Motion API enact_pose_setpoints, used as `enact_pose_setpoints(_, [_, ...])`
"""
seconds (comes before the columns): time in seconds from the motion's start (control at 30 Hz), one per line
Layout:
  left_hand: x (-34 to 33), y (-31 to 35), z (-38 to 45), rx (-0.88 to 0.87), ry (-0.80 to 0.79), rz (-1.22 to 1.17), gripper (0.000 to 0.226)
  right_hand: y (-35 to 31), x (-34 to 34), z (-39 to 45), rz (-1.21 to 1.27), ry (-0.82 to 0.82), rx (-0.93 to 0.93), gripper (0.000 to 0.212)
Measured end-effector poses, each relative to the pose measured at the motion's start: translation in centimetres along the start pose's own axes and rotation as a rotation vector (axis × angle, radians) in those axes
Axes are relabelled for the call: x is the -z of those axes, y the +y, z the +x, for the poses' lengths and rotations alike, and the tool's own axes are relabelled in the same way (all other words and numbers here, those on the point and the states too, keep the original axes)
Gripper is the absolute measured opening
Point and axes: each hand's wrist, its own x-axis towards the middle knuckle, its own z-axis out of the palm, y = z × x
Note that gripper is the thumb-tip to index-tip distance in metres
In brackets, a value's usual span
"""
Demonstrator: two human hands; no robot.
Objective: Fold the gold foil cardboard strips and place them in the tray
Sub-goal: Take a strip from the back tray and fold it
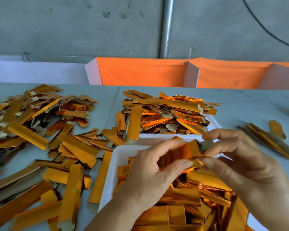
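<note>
Above the white tray (114, 165), your left hand (150, 172) and right hand (237, 157) pinch one shiny gold strip (183, 153), bent, its dull grey tab showing.

Shiny gold foil cardboard strip (182, 155), bent, grey tab at its right end, held above shallow white plastic tray (114, 165) heaped with folded gold strips. Second white tray (213, 121) behind, likewise piled. Flat unfolded gold strips (45, 139) scattered at left.
</note>
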Motion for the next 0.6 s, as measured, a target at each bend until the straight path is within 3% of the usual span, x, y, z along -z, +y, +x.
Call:
enact_pose_setpoints(0.37, [0.2, 0.0, -0.1, -0.022, 0.01, 0.009, 0.04, -0.4, -0.9, -0.4, -0.206, 0.081, 0.032, 0.015])
enact_pose_setpoints(0.6, [0.0, 0.2, -0.3, -0.058, 0.015, 0.069, 0.041, -0.8, -1.1, -0.3, -0.005, 0.125, -0.101, 0.008])
